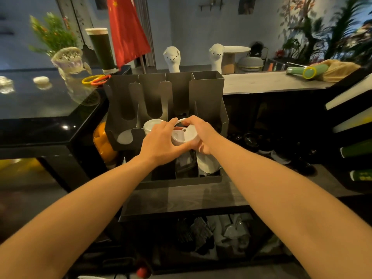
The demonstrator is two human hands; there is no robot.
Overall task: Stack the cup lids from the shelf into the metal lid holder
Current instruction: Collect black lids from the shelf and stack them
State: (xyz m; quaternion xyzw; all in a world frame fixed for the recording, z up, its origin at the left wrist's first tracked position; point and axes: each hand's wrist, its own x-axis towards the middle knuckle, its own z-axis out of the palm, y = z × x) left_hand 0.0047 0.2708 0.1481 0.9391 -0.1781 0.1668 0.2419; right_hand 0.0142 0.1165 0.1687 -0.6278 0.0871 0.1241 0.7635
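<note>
Both hands meet over the front of a dark grey metal lid holder (207,93), which stands on a grey wooden shelf (181,200) beside a glossy black counter (40,109). Between them they hold a short stack of white plastic cup lids (184,135), tilted slightly and just in front of the holder's middle slotted compartments. The left hand (161,141) grips the stack from the left, thumb curled under its lower edge and fingers reaching over the top. The right hand (199,133) wraps round the right side, with one finger hooked over the upper rim. Inside the holder, a white domed lid (152,123) lies in the second compartment from the left, and a pale flat lid (124,136) shows through the slot of the leftmost one. A white roll (207,164) stands in the low front bin on the right. Behind the holder stand two white alpaca plush toys (172,58), a red flag (126,31) and a tall glass of dark green drink (101,49).
</note>
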